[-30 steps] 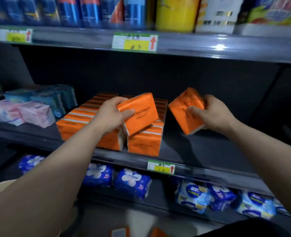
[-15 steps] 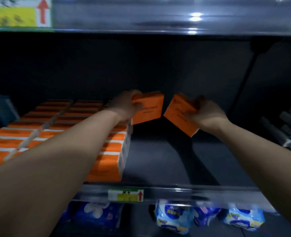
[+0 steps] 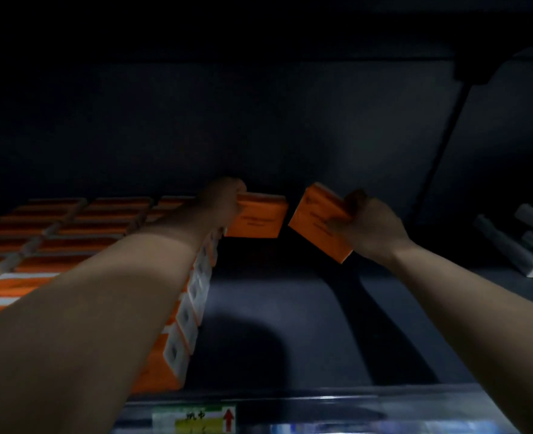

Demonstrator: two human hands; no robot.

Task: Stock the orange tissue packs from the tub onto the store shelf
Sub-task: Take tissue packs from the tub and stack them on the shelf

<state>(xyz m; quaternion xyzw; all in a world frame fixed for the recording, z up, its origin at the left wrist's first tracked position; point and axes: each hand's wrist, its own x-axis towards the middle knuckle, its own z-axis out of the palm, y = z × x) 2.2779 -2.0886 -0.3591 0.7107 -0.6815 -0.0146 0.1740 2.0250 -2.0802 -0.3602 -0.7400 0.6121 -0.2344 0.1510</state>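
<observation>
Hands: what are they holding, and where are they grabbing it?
The left hand grips one orange tissue pack by its left end; the right hand grips a second orange pack by its right end.

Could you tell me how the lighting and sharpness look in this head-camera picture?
Head view: very dim, back wall nearly black; arms shadow the shelf floor; print on the left-hand pack and right-hand pack is blurred; glare streaks the front rail.

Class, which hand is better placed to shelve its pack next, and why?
Left. The left hand holds the left pack nearly level beside the stocked rows; the right pack, in the right hand, is tilted and farther from them.
</observation>
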